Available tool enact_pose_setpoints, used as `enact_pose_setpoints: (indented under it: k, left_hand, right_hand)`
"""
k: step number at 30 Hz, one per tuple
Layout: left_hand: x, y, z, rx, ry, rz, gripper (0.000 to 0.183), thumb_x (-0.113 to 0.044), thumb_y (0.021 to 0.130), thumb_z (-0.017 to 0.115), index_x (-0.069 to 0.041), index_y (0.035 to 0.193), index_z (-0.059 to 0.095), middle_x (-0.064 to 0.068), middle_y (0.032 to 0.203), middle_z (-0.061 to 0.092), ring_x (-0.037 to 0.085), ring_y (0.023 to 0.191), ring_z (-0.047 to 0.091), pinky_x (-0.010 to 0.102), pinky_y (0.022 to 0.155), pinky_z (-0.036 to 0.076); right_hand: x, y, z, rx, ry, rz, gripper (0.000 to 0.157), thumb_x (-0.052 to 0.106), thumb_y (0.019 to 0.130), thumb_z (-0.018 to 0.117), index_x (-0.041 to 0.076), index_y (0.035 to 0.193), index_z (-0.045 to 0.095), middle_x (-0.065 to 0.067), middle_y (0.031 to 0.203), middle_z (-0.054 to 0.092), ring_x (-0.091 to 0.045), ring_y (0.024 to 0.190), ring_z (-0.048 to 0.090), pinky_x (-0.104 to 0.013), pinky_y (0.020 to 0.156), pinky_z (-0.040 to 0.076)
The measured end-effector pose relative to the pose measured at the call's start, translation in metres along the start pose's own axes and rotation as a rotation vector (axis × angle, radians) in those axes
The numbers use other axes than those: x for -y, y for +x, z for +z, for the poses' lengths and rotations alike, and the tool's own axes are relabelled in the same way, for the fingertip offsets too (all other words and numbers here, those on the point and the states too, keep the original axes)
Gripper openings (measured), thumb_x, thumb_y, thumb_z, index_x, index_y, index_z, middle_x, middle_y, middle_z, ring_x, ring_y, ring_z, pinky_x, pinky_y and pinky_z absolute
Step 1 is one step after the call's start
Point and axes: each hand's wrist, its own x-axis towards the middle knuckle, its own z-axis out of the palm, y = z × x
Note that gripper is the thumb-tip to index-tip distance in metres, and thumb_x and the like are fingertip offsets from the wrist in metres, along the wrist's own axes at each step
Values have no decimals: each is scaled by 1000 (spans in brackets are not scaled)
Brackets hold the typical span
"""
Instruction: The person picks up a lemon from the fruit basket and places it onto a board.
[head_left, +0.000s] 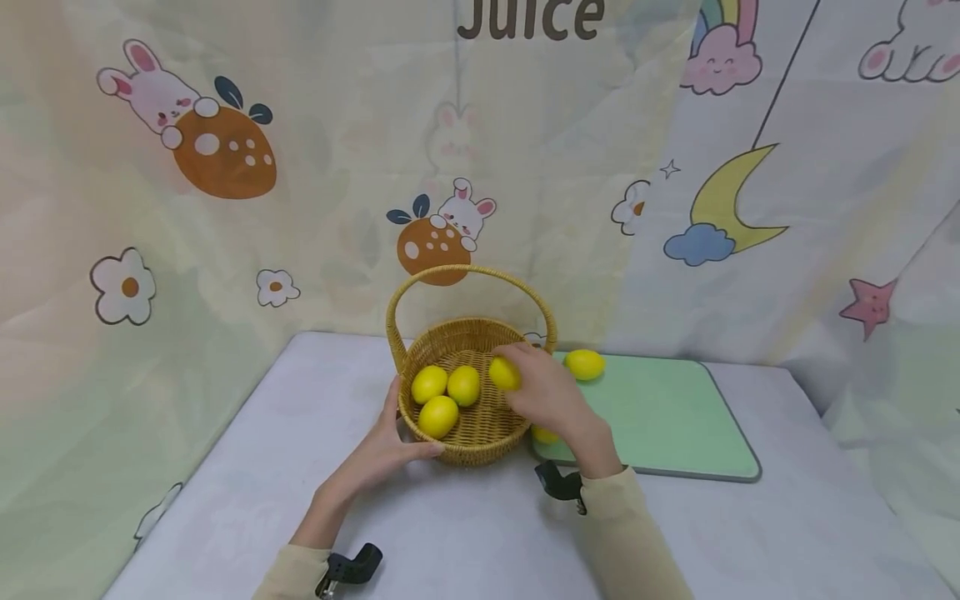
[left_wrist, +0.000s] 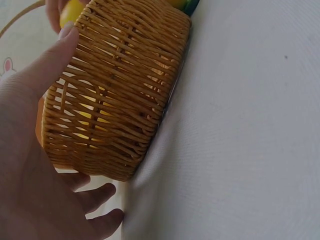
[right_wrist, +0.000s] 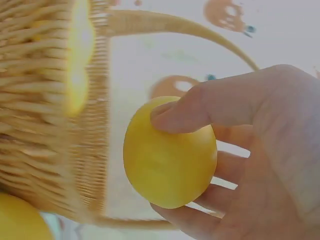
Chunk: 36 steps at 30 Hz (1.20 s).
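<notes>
A wicker basket [head_left: 480,454] with a tall arched handle holds three lemons, one of them the front lemon [head_left: 438,417]. My left hand [head_left: 382,454] grips the basket's left side, its thumb along the front rim and the other fingers spread around the wall. My right hand [head_left: 547,392] pinches another lemon [right_wrist: 170,160] between thumb and fingers. In the head view this lemon is over the right part of the basket's opening. The right wrist view has it beside the rim, with the handle behind.
A green cutting board [head_left: 660,417] with a dark edge lies right of the basket. One lemon [head_left: 584,364] sits at its back left corner; another lemon [head_left: 545,435] is partly hidden by the right hand near its front left. A printed curtain [head_left: 337,167] hangs behind the white table [head_left: 300,417].
</notes>
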Motion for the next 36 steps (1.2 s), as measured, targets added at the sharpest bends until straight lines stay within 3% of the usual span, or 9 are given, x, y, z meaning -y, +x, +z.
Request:
enact_pose_setpoints:
  k: [5,10,17,27,36]
  left_hand:
    - [1,1,-2,-1,-3,10,133,-53,70,86,-44,154,-16,3,169,-1,33,155,9,70,118,9]
    - [1,1,-2,-1,-3,8,132,-52,71,86,-44,154,-16,3,169,-1,33,155,9,70,118,9]
    - [0,1,-3,-3,-3,5,134,-52,70,86,-42,155,-17,4,169,-1,32,155,10,69,119,8]
    - [-1,0,-3,4,-6,4,134,-50,72,86,-37,156,-17,2,169,-4,31,156,6,68,119,8]
    - [-1,0,-1,4,-12,6,133,-50,72,86,-41,155,-17,3,169,-3,32,156,8,69,119,8]
  right_hand:
    - [-1,-10,-31,-41,59,-20,57,5,80,65,22,134,60,0,137,60,-26,123,56,-49,97,51]
    - [-5,-20,-57,-80,164,-70,56,0,80,67,20,132,61,1,133,60,-23,113,59,-44,93,54]
    - [-23,-26,-72,-125,238,-82,56,-3,80,67,14,132,60,-5,131,60,-26,107,57,-44,89,52]
    - [-65,-18,-68,-168,219,28,57,2,80,66,10,136,57,-14,133,56,-31,102,54,-44,81,49]
    - [-93,1,-34,-136,174,89,58,1,78,68,10,135,58,-13,134,55,-33,108,55,-50,89,51]
